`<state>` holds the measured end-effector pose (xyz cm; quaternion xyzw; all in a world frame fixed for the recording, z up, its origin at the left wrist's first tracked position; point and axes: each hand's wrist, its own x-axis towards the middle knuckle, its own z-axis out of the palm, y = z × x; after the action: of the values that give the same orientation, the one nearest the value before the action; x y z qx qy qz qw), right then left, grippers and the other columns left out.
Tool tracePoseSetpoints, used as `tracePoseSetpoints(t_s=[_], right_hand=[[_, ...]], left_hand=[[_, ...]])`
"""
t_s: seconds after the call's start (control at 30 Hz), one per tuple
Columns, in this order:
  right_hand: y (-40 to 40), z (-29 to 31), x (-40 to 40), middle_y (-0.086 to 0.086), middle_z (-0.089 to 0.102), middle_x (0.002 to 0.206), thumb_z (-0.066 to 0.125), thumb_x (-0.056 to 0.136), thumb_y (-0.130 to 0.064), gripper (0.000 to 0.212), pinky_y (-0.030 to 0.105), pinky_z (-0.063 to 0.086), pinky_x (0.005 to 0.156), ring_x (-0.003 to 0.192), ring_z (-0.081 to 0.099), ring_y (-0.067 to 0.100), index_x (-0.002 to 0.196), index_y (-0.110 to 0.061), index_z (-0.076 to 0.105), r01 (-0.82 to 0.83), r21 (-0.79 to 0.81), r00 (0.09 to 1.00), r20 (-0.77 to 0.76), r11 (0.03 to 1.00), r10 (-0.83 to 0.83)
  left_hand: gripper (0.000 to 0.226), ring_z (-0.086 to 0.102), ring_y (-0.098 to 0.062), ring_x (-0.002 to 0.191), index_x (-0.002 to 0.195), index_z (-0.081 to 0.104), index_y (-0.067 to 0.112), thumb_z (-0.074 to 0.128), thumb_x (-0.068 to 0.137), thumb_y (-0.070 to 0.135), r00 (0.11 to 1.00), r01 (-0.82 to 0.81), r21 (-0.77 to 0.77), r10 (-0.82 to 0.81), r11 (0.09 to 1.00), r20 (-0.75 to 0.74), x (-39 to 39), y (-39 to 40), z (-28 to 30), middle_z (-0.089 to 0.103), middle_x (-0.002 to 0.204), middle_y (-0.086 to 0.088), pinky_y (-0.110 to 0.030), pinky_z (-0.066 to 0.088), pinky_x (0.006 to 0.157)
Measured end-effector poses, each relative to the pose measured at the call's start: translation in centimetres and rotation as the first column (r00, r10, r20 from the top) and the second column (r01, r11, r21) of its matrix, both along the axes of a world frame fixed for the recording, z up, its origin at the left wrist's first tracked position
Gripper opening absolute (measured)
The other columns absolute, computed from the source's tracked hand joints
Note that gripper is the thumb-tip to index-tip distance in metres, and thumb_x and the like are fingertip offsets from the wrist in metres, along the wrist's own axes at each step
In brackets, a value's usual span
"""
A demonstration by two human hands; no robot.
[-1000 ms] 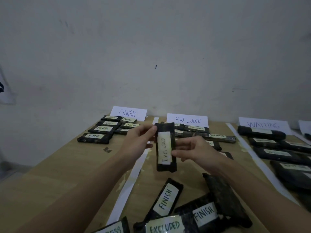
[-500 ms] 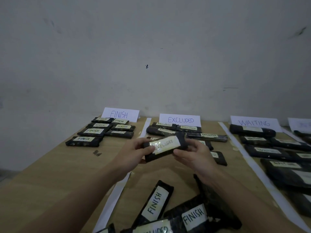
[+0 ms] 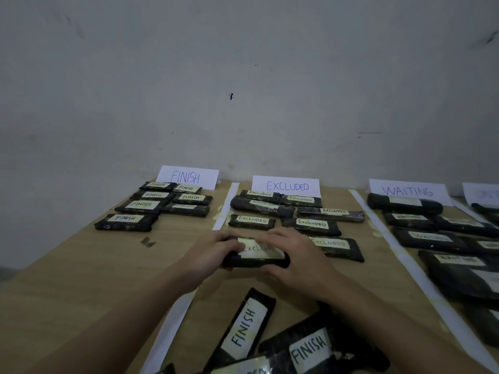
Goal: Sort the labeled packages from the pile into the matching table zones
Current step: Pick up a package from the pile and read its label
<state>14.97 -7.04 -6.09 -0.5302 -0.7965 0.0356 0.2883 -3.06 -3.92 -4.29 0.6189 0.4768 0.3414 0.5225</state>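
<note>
A black package labeled EXCLUDED (image 3: 259, 255) lies flat and sideways on the table at the front of the EXCLUDED zone. My left hand (image 3: 212, 252) grips its left end and my right hand (image 3: 294, 256) covers its right end. Several other EXCLUDED packages (image 3: 310, 224) lie beyond it, under the EXCLUDED sign (image 3: 286, 186). The pile nearest me holds two packages labeled FINISH (image 3: 244, 330) (image 3: 307, 349) and more, partly cut off by the frame.
The FINISH sign (image 3: 186, 176) stands far left with several FINISH packages (image 3: 140, 205). The WAITING sign (image 3: 407, 190) stands right with several dark packages (image 3: 429, 237). White tape strips (image 3: 225, 206) (image 3: 405, 260) divide the wooden table (image 3: 81, 279). A wall rises behind.
Both hands have turned the EXCLUDED package from upright to sideways and lowered it forward onto the table in the EXCLUDED zone.
</note>
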Motion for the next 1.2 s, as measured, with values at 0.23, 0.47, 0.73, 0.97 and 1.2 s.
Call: tracePoseSetpoints(t_s=[0.23, 0.47, 0.73, 0.97, 1.2], right_hand=[[4.7, -0.2, -0.5, 0.001, 0.052, 0.127, 0.059, 0.086, -0.039, 0.047, 0.039, 0.04, 0.097, 0.12, 0.044, 0.02, 0.129, -0.021, 0.051, 0.115, -0.124, 0.986, 0.133, 0.986, -0.098], [6.9, -0.4, -1.4, 0.007, 0.048, 0.123, 0.053, 0.089, -0.042, 0.041, 0.04, 0.041, 0.093, 0.117, 0.042, 0.024, 0.121, -0.018, 0.055, 0.175, -0.203, 0.945, 0.311, 0.963, -0.106], [2.3, 1.7, -2.1, -0.002, 0.058, 0.118, 0.061, 0.087, -0.025, 0.03, 0.03, 0.041, 0.095, 0.109, 0.05, 0.012, 0.117, -0.022, 0.063, -0.114, -0.163, 0.981, 0.138, 0.98, 0.137], [-3.4, 2.7, -2.2, -0.015, 0.049, 0.133, 0.06, 0.084, -0.011, 0.043, 0.029, 0.033, 0.104, 0.12, 0.042, 0.004, 0.12, -0.034, 0.058, -0.258, -0.48, 0.863, 0.275, 0.838, 0.424], [-3.4, 2.3, -1.6, -0.011, 0.044, 0.123, 0.067, 0.081, -0.019, 0.051, 0.024, 0.035, 0.091, 0.107, 0.038, 0.003, 0.127, -0.034, 0.051, -0.19, -0.359, 0.91, 0.286, 0.914, 0.301]], left_hand=[[0.025, 0.061, -0.015, 0.089, 0.111, 0.056, 0.016, 0.059, 0.087, 0.019, 0.959, -0.164, 0.182, 0.2, 0.969, -0.202, -2.5, 1.4, -1.6, 0.063, 0.097, -0.001, -0.027, 0.049, 0.071], [0.024, 0.058, -0.004, 0.088, 0.111, 0.059, 0.017, 0.059, 0.087, 0.016, 0.926, 0.002, 0.357, 0.133, 0.934, -0.354, -3.9, 0.0, -2.7, 0.063, 0.094, 0.005, -0.013, 0.044, 0.069], [0.021, 0.061, -0.008, 0.091, 0.107, 0.062, 0.012, 0.058, 0.086, 0.011, 0.895, 0.116, 0.467, 0.111, 0.877, -0.431, -4.5, -1.1, -1.8, 0.066, 0.094, 0.0, -0.018, 0.047, 0.079], [0.019, 0.06, -0.008, 0.092, 0.106, 0.063, 0.013, 0.058, 0.087, 0.013, 0.885, 0.179, 0.475, 0.071, 0.861, -0.46, -3.9, -2.4, -1.6, 0.064, 0.093, 0.002, -0.013, 0.044, 0.076], [0.019, 0.06, -0.009, 0.094, 0.105, 0.064, 0.013, 0.057, 0.088, 0.015, 0.896, 0.179, 0.497, 0.068, 0.849, -0.439, -3.2, -2.9, -1.3, 0.066, 0.097, 0.001, -0.009, 0.043, 0.076]])
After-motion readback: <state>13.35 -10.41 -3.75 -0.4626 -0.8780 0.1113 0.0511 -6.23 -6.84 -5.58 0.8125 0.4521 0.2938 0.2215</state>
